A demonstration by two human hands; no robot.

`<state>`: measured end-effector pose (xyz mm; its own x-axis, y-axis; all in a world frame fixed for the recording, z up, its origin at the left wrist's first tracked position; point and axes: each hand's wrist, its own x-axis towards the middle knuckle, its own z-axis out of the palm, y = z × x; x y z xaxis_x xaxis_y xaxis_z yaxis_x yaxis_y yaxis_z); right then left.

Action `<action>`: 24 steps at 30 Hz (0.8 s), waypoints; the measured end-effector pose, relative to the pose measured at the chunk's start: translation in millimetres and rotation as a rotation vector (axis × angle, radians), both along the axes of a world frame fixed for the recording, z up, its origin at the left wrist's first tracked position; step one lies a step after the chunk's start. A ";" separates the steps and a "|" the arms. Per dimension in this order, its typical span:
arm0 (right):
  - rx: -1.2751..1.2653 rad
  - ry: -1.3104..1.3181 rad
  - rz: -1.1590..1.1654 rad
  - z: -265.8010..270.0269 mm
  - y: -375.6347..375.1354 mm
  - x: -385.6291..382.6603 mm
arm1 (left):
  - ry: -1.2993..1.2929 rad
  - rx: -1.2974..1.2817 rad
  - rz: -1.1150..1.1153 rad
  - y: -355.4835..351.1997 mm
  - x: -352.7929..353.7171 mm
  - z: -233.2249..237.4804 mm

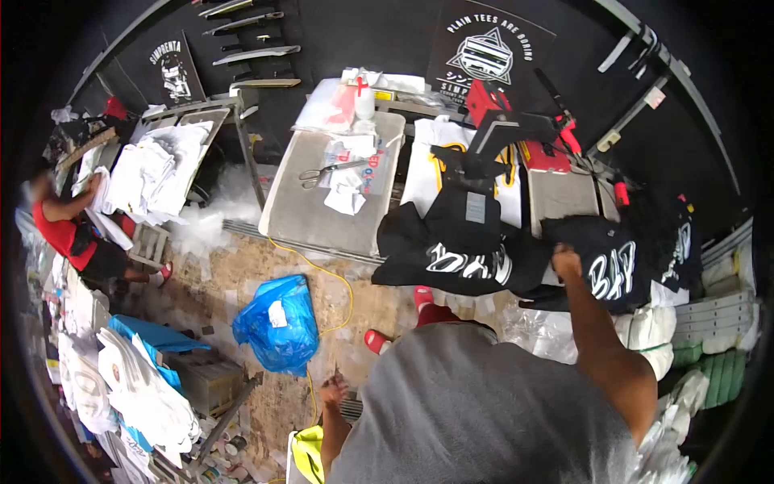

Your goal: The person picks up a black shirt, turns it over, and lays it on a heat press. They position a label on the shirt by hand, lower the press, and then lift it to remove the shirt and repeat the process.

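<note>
My right hand (566, 262) is closed at the edge of a black T-shirt (609, 266) with white lettering, on the right side of the bench. Left of it, another black T-shirt (468, 254) with a similar white print is draped over the front of a press platen. Above that shirt stands a black and red press (493, 125). My left hand (333, 390) hangs low beside my body, slightly blurred, its fingers apart and nothing seen in it. Closest to it is a bright yellow-green cloth (308, 453).
Scissors (330, 171) lie on a grey padded board (294, 198) beside white scraps. A blue plastic bag (278, 327) and a yellow cord (348, 298) are on the floor. At far left, a person in red (60, 230) handles white garments. White shirts (145, 387) are piled lower left.
</note>
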<state>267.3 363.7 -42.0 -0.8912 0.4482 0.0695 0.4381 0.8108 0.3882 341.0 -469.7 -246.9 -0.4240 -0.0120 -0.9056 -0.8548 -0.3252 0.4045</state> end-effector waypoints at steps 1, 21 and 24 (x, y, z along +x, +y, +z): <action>-0.142 -0.079 -0.217 65.5 -35.7 -13.5 | -0.060 0.021 -0.011 -8.4 13.9 -7.0; -0.977 0.550 0.097 62.6 -170.4 -215.7 | 0.243 -0.426 -0.396 128.5 -116.5 112.0; -1.105 0.594 0.077 61.8 -165.6 -214.3 | 0.264 -0.372 -0.415 144.5 -106.6 106.9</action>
